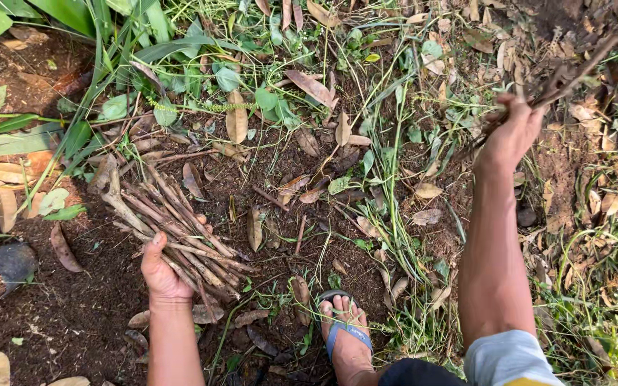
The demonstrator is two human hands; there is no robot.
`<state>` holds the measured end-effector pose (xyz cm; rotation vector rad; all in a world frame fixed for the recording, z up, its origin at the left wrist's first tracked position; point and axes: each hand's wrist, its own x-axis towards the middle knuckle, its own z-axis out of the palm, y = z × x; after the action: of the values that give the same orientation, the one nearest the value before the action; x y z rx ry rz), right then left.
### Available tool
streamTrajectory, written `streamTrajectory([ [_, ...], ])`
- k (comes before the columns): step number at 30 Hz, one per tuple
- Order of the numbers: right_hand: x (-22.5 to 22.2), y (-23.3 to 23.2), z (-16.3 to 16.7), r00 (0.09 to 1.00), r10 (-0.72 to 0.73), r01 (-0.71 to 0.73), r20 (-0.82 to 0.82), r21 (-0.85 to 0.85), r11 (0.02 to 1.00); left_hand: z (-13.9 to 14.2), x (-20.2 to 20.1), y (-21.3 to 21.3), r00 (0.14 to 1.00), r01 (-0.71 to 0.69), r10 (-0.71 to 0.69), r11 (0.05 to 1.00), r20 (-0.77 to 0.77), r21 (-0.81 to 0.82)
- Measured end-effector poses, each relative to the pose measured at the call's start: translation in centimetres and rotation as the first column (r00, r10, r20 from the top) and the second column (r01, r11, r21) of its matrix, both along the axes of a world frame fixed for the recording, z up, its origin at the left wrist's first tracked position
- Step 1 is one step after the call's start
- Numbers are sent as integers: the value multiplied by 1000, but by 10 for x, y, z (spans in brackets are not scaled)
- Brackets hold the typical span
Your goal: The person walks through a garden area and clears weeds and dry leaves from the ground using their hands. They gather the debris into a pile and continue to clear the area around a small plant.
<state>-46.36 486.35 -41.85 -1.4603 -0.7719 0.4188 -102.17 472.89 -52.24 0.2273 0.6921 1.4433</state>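
My left hand (160, 271) grips a thick bundle of dry brown sticks (169, 221) that fans out up and to the left over dark soil. My right hand (511, 136) reaches out to the upper right, closed on a dry branch (563, 78) with shrivelled brown leaves that points toward the top right corner. My foot in a blue sandal (345, 332) stands on the ground at the bottom centre, between the two arms.
Dark soil (59, 314) lies at the lower left with a dark rounded object (1, 264) at the left edge. Green broad leaves (94, 43) grow at the top left. Dry leaves and thin green stems (395, 186) cover the middle and right.
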Motion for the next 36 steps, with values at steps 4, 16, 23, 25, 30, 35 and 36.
streamTrajectory([
  [4, -13, -22, -13, 919, 330, -113, 214, -661, 742, -2, 4, 4, 1000, 2, -2, 1000, 9, -16],
  [16, -33, -48, -40, 894, 443, -257, -67, -886, 385, 7, 3, 0, 1000, 5, -5, 1000, 24, -21],
  [23, 13, -61, -15, 914, 404, -257, 29, -730, 633, 19, 6, 1, 1000, -9, 9, 1000, 17, -20],
  [25, 26, -60, -12, 832, 543, -104, 113, -930, 353, 22, 7, 2, 1000, -5, 6, 1000, 10, -9],
  [30, 68, -53, 4, 761, 559, 33, 329, -880, 473, 26, 4, 2, 1000, 14, -14, 999, -3, 52],
  [35, 98, -58, 29, 912, 197, 88, 359, -642, 762, 23, 1, 3, 1000, -18, 18, 999, -6, 33],
  [36, 99, -61, 35, 945, 77, 41, 319, -347, 937, 22, 1, 3, 1000, -20, 20, 1000, -4, 22],
])
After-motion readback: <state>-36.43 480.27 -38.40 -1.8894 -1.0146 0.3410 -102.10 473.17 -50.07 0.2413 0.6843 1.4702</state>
